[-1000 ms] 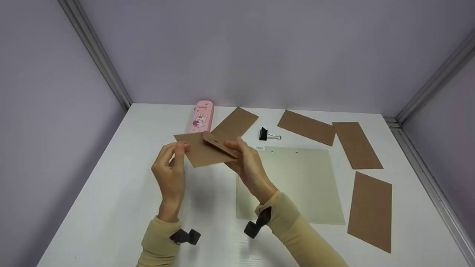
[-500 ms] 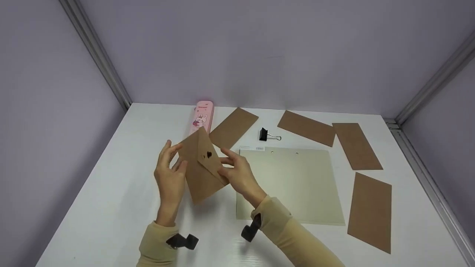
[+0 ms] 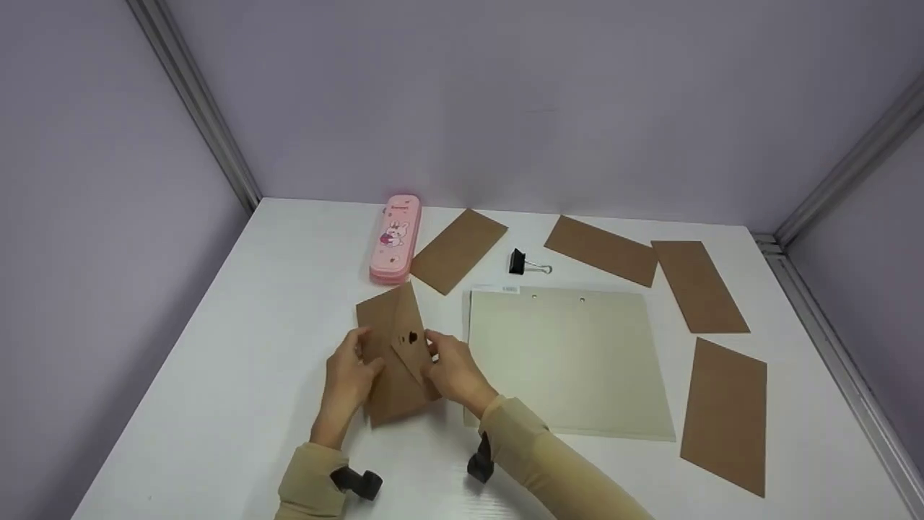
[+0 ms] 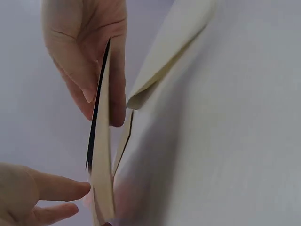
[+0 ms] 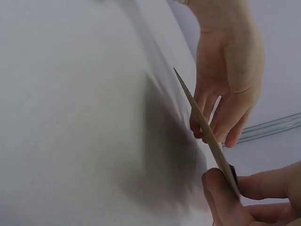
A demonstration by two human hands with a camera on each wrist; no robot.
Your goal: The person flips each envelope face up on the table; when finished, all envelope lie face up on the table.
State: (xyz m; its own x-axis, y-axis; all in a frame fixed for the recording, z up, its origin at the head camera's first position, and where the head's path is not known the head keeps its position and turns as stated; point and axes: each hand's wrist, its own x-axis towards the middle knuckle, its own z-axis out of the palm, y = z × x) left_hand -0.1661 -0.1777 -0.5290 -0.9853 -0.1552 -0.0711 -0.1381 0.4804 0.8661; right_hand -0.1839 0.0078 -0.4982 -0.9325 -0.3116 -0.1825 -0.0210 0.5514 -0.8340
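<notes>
Item: brown envelope (image 3: pixel 393 361), lower centre of the head view, just above the white table (image 3: pixel 238 347). Left hand (image 3: pixel 346 379) and right hand (image 3: pixel 451 372) pinch opposite edges. Step: closing the flap, apparently; next needs pressing its heart-marked tip flat.

The envelope (image 3: pixel 393 354) between the hands is kraft brown, with a small dark heart-shaped mark on its flap. Just right of it lies a pale cream sheet (image 3: pixel 577 361). Beyond the envelope, a pink pencil case (image 3: pixel 395 237) carries a white rabbit print. Further right of that case sits a black binder clip (image 3: pixel 517 261) with silver handles. Four more plain brown envelopes (image 3: pixel 724 415) lie on the white table (image 3: pixel 238 347). Both sleeves (image 3: pixel 534 462) are beige; the walls are lilac-grey.
</notes>
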